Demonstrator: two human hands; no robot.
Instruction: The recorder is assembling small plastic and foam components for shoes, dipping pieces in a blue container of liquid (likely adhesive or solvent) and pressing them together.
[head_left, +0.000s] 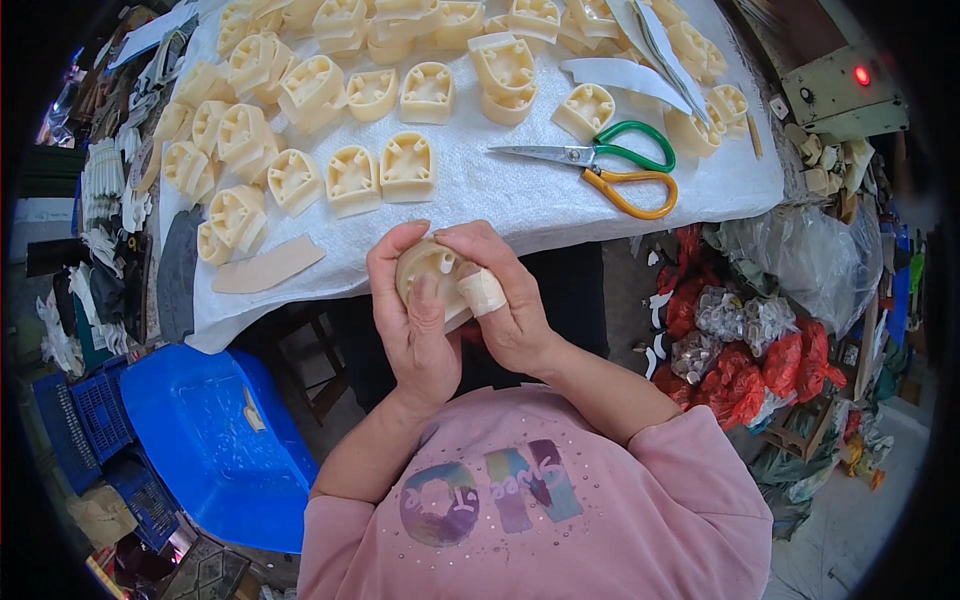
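Note:
Both my hands are wrapped round one cream-coloured plastic shoe heel [418,262], just off the table's front edge. My left hand [408,318] grips its left side, the thumb pressed over the hollow face with its small pegs. From the right, my right hand [508,300] closes on the same piece; a beige wrap covers its thumb. The underside of the piece is hidden by my fingers. Beyond my hands, similar heels [408,167] stand on the white cloth [480,220]. Scissors [600,160] with one green and one orange handle lie to the right, blades slightly apart.
Many more heels [430,20] crowd the far side of the table. A beige strip [268,266] and a dark curved piece [180,270] lie at the left edge. On the floor are a blue tub [215,430] at left and red plastic bags [735,385] at right.

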